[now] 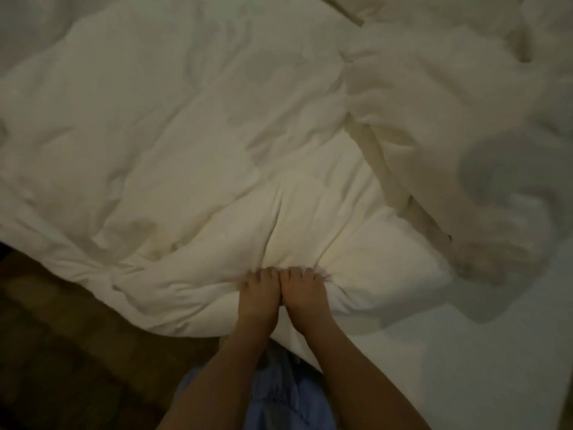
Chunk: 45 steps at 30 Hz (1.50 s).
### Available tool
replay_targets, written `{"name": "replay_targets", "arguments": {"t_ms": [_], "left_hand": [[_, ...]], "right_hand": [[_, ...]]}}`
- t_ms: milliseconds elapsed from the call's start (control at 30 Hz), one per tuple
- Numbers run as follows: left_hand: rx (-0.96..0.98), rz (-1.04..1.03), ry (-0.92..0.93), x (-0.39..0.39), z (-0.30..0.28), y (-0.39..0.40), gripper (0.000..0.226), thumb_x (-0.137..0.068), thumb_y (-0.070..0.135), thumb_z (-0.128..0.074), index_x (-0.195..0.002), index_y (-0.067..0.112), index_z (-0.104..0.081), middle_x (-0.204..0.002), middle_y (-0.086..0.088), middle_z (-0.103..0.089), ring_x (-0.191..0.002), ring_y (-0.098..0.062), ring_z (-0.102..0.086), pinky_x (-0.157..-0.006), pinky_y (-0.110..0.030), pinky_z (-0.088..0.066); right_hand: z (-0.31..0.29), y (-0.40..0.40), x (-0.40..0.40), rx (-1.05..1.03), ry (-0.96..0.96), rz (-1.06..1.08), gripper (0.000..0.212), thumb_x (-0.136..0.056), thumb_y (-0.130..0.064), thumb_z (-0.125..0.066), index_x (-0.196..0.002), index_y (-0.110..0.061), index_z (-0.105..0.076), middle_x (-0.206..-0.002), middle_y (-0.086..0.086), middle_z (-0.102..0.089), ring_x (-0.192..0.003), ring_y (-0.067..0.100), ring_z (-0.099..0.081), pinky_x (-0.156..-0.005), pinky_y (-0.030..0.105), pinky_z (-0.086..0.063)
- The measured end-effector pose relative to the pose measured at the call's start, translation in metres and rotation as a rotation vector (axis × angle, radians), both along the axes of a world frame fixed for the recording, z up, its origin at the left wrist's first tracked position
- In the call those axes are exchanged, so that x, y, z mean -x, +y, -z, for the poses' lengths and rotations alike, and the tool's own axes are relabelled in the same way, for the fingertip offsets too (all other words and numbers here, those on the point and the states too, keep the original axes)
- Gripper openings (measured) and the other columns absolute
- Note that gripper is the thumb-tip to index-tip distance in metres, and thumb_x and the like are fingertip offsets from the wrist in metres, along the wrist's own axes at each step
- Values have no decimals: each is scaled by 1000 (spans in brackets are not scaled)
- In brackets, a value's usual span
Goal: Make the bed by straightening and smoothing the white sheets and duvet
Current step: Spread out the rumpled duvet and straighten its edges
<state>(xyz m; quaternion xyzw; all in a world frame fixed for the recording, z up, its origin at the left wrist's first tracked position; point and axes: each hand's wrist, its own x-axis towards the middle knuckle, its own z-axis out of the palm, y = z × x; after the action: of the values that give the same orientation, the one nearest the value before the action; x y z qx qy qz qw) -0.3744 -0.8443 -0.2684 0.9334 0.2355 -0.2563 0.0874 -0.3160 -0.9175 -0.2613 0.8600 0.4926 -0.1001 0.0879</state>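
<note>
Here the left hand (259,293) and right hand (303,291), side by side, both grip the white duvet (173,144) edge with curled fingers.

Both hands, left hand (259,293) touching right hand (302,293), grip the duvet (173,144) edge (bare sheet (496,352) rightward)

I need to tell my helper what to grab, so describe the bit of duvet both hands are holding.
Start at the big white duvet over the bed. Follow its near edge to the left hand and right hand, side by side. It is the bunched fold there, with creases fanning away.
</note>
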Motion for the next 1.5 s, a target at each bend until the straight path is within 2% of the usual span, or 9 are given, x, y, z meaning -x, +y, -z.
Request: {"name": "replay_targets", "arguments": {"t_ms": [100,267,400,500,833,1067,1233,1367,1500], "left_hand": [[-2,-14,-15,11,0,-14,26,-96,15,-38,-122,13,-39,-123,-6,-49,-113,-23,-50,-91,-31,-40],[86,-42,0,27,-23,-58,22,-97,21,-39,-118,15,-45,-121,-4,-55,-109,-20,-56,-88,-29,-42],[134,-36,-71,59,-45,-89,28,-71,38,-75,-86,16,-65,-81,-2,-69,-72,-12,-67,-61,-23,-48],[121,7,32,88,-45,-104,25,-96,26,-45,-115,13,-54,-113,-7,-62,-103,-20,-61,-83,-31,-45],[80,138,29,177,-32,-130,28,-100,16,-30,-123,15,-46,-124,-7,-56,-115,-26,-52,-93,-35,-38],[92,193,45,230,-40,-144,24,-96,16,-37,-118,13,-47,-124,-8,-52,-119,-27,-45,-100,-41,-33],[83,219,26,250,-37,-149,22,-95,16,-41,-116,14,-48,-122,-7,-52,-118,-26,-44,-100,-41,-31],[111,258,70,266,-26,-162,28,-91,14,-45,-118,13,-45,-125,-8,-48,-118,-26,-41,-99,-38,-30],[92,295,164,267,-30,-162,35,-92,17,-46,-126,11,-41,-129,-9,-43,-120,-26,-40,-99,-37,-32]], "right_hand": [[-22,-10,5,70,53,20,28,-51,-32,-84,-71,-22,-68,-67,-1,-67,-61,14,-64,-59,20,-49],[-32,-53,21,249,242,55,28,-97,-14,-36,-122,-6,-45,-127,16,-51,-115,34,-48,-96,42,-35],[-48,-87,58,162,81,66,23,-65,-35,-73,-75,-14,-68,-73,5,-68,-68,18,-66,-62,22,-49],[-50,-101,89,76,78,143,26,-58,-31,-52,-40,-14,-59,-40,2,-53,-35,11,-54,-39,13,-39],[-53,-133,189,41,131,222,22,-57,-24,-52,-36,-16,-55,-36,-1,-50,-32,11,-51,-38,12,-38],[-66,-149,251,45,123,272,46,-14,-36,-88,-37,-14,-54,-35,1,-49,-31,11,-49,-37,13,-36],[-61,-158,274,49,102,240,18,-58,-22,-64,-43,-19,-56,-41,-3,-50,-35,11,-50,-40,15,-38],[-39,-175,294,115,110,152,17,-47,-17,-77,-49,-19,-59,-47,-2,-54,-41,11,-51,-45,16,-44],[-43,-187,294,264,320,80,25,-86,-24,-60,-107,-8,-60,-103,10,-60,-94,22,-56,-85,29,-42]]}}
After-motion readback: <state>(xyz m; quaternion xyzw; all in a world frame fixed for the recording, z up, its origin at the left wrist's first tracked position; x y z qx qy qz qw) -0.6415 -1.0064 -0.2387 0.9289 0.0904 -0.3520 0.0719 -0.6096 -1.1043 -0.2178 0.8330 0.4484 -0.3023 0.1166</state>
